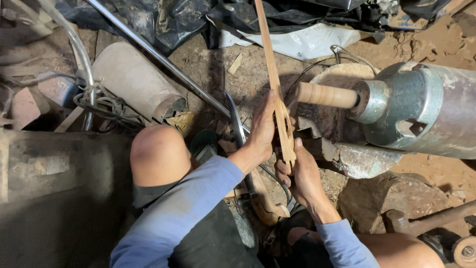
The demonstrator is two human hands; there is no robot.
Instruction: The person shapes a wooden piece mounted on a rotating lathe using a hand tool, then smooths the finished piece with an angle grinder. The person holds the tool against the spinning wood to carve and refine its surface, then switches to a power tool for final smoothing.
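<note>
Dirt workshop floor, black plastic sheeting far. I see left hand [262, 130] clasping thin wooden strip [277, 89] mid-length, right hand [302, 173] pinching near end, likely steadying it against wooden spindle [325, 95] of grey motor [421, 109] at right. Curved blade [237, 124] lies just left.

I'm looking at a long, thin wooden strip [274, 79], pale brown, standing nearly upright and running out past the top edge. Its lower end is carved with cut-out openings and is sitting between my left hand [263, 130] and right hand [303, 173], both gripping it, just beside the turned wooden peg [325, 95].
</note>
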